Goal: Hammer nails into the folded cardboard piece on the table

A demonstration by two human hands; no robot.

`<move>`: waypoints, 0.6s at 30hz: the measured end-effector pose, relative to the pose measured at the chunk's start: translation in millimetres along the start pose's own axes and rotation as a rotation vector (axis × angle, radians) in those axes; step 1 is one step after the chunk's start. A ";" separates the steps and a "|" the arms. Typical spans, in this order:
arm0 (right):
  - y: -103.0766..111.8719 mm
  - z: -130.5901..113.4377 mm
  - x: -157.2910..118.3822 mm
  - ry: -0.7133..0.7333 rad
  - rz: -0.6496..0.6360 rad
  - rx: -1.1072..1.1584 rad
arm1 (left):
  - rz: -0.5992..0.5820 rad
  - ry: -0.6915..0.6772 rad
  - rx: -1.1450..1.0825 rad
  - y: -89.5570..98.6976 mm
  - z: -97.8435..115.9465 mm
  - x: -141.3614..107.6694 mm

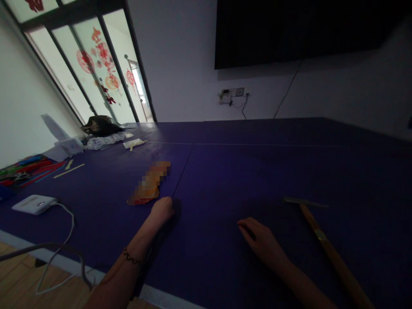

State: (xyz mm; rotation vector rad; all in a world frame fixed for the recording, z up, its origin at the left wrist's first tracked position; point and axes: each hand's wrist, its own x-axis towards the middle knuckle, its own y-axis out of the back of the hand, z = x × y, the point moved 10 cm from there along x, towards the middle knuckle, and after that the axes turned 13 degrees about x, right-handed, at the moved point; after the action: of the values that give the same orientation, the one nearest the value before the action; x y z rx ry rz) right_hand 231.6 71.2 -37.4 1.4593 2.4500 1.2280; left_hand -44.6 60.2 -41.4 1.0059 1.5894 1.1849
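My left hand (162,209) rests on the purple tabletop (212,171), curled into a fist. Just beyond its knuckles lies a flat orange-and-red piece (151,182), blurred by pixels so its kind cannot be told. Nearer the middle, my right hand (259,238) lies on the table with its fingers bent together and the thumb close to the index finger; nothing shows between them. To the right of that hand, apart from it, is a pick-like tool with a narrow metal head (304,202) and a long wooden handle (333,253) running toward the lower right.
A white box-shaped device (34,204) with a white cable (71,221) sits at the left edge. Coloured tools and strips (30,169), thin wooden sticks (69,170), a clear plastic bag (104,140) and a dark bag (101,125) lie behind it. A wall screen (289,30) hangs opposite.
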 end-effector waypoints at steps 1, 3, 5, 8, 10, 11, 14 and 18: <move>-0.3 0.6 0.0 -0.003 -0.002 0.000 | 0.005 -0.007 -0.003 0.3 7.0 -0.4; -1.3 1.7 0.0 -0.008 -0.011 -0.001 | 0.017 -0.027 -0.017 0.5 21.7 -1.5; -2.2 2.2 -0.1 -0.006 -0.020 -0.001 | 0.027 -0.057 -0.033 0.0 37.1 -3.1; -2.1 3.0 0.0 -0.007 -0.017 -0.003 | 0.072 -0.133 -0.096 1.5 60.9 -7.8; -1.7 3.3 0.3 -0.014 -0.014 -0.008 | 0.114 -0.185 -0.164 3.9 74.4 -12.4; -1.8 3.0 0.5 -0.017 -0.016 -0.008 | 0.133 -0.206 -0.200 5.0 79.7 -14.8; -1.6 0.8 1.0 -0.025 -0.020 -0.005 | 0.172 -0.257 -0.308 6.4 92.2 -21.9; -0.3 -2.4 1.2 -0.032 -0.009 -0.003 | 0.192 -0.305 -0.475 5.9 103.8 -31.4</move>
State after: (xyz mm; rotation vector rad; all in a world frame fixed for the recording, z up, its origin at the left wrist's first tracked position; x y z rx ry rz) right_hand 229.7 70.6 -35.6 1.4533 2.4312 1.1965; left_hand 63.9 58.1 -45.6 0.9778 0.9288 1.3794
